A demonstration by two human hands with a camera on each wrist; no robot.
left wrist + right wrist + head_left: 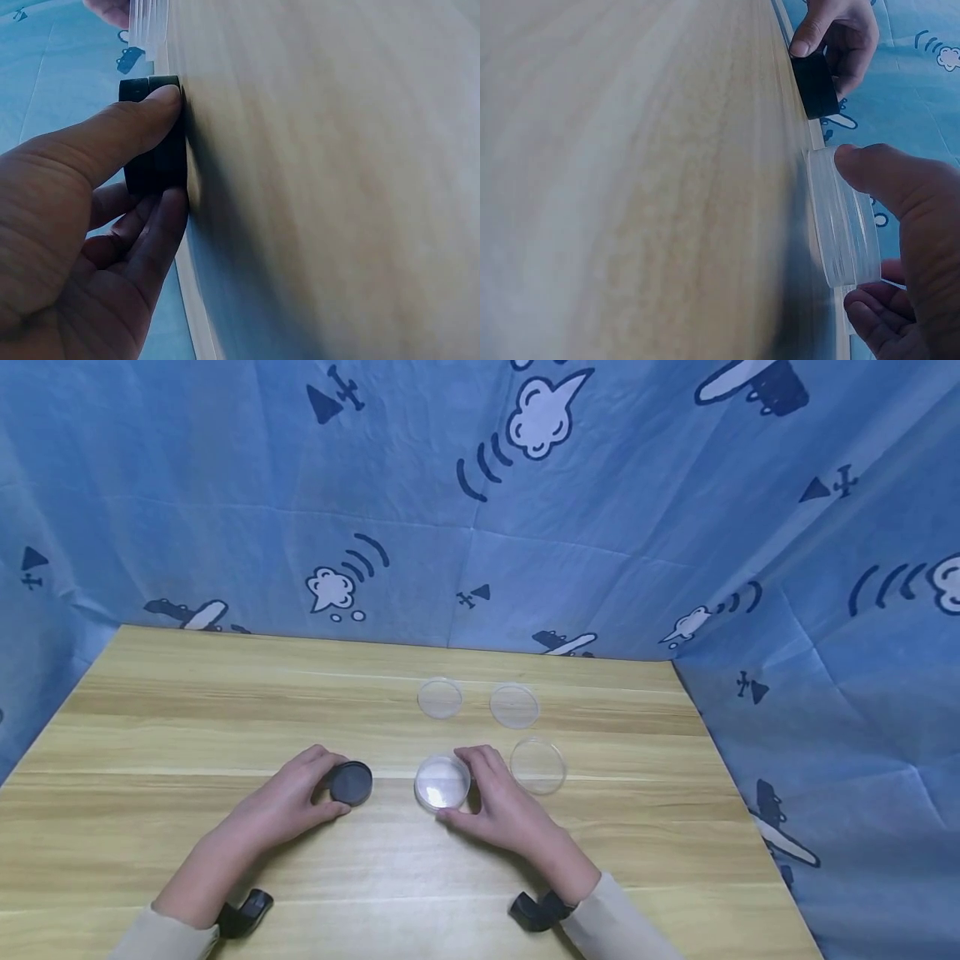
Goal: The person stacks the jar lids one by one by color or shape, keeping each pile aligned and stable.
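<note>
My left hand (pixel 288 802) grips a small round black container (pixel 351 783) between thumb and fingers, low over the table. In the left wrist view a seam runs across the side of this black container (pixel 156 161). To its right, my right hand (pixel 506 802) holds a stack of clear round dishes (pixel 442 782), thumb on the near side and fingers on the far side. Several thin layers show along the edge of the clear stack (pixel 841 225) in the right wrist view. A short gap separates the black container from the stack.
Three clear round discs lie on the wooden table (pixel 187 718): one at the back middle (pixel 440 698), another at its right (pixel 514 706), and a third (pixel 537 766) just beyond the right hand. Blue patterned cloth (pixel 420 560) hangs along the table's back and right edges.
</note>
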